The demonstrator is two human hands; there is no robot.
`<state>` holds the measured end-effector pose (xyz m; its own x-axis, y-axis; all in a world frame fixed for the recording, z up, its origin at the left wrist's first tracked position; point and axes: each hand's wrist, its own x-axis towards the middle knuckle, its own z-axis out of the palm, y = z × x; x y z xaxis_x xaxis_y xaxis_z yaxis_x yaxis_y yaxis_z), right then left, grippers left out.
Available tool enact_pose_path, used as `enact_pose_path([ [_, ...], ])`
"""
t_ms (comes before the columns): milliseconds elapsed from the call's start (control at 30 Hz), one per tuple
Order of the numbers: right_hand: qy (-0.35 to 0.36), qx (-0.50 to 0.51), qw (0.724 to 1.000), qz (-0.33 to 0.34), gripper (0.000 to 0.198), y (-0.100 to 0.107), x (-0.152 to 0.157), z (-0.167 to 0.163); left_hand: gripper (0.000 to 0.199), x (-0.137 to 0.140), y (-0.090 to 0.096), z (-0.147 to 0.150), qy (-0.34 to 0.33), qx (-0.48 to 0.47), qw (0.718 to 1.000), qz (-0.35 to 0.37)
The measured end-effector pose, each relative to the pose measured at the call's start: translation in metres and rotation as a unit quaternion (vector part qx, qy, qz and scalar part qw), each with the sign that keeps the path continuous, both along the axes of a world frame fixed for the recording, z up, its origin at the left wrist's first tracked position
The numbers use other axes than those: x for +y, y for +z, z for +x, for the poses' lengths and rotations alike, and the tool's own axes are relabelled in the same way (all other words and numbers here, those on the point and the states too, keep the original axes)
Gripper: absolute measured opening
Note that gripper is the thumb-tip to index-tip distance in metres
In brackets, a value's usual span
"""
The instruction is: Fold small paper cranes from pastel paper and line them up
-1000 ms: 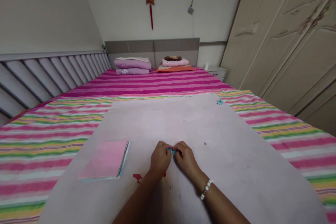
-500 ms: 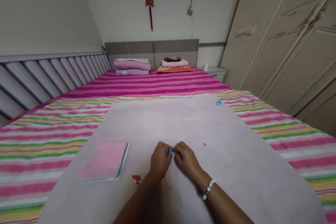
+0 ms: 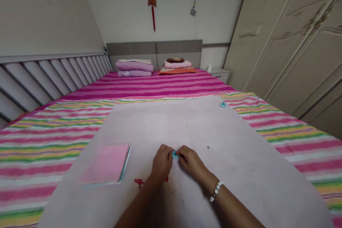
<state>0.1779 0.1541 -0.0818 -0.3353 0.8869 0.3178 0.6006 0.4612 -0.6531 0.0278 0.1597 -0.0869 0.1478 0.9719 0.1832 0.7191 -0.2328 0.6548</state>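
Observation:
A small piece of folded blue paper (image 3: 174, 154) is pinched between my two hands, just above or on the pale board (image 3: 160, 121). My left hand (image 3: 162, 160) grips its left side with closed fingers. From the right, my right hand (image 3: 191, 161) pinches the other side, a white bead bracelet (image 3: 216, 191) on its wrist. The fingers cover much of the paper, so its exact folded shape is hard to make out. To the left of my hands lies a stack of square paper (image 3: 107, 163), pink on top with blue edges beneath.
Another small folded blue paper piece (image 3: 223, 104) rests at the board's far right corner. Red marks (image 3: 139, 182) show near my left forearm. Striped bedding (image 3: 291, 139) surrounds the board; folded quilts (image 3: 135, 67) lie by the headboard, and a wardrobe (image 3: 288, 39) stands right.
My hands have drawn slightly apart, and more of the blue paper shows between them. My right wrist has shifted a little to the right. The paper stack has not moved.

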Motion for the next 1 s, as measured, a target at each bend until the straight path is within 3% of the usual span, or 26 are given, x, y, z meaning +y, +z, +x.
enact_pose_path([
  [467,0.033,0.001,0.999,-0.023,0.03,0.006,0.004,0.006,0.031,-0.002,0.005,-0.004,-0.051,-0.017,0.998,-0.01],
  [867,0.048,-0.014,0.999,-0.01,0.029,0.009,0.01,0.006,0.022,0.007,-0.004,-0.004,-0.043,-0.059,0.997,0.002],
  [1000,0.027,-0.01,1.0,0.007,0.027,0.011,0.017,0.012,0.034,0.006,-0.003,-0.002,-0.005,-0.116,0.993,0.026],
])
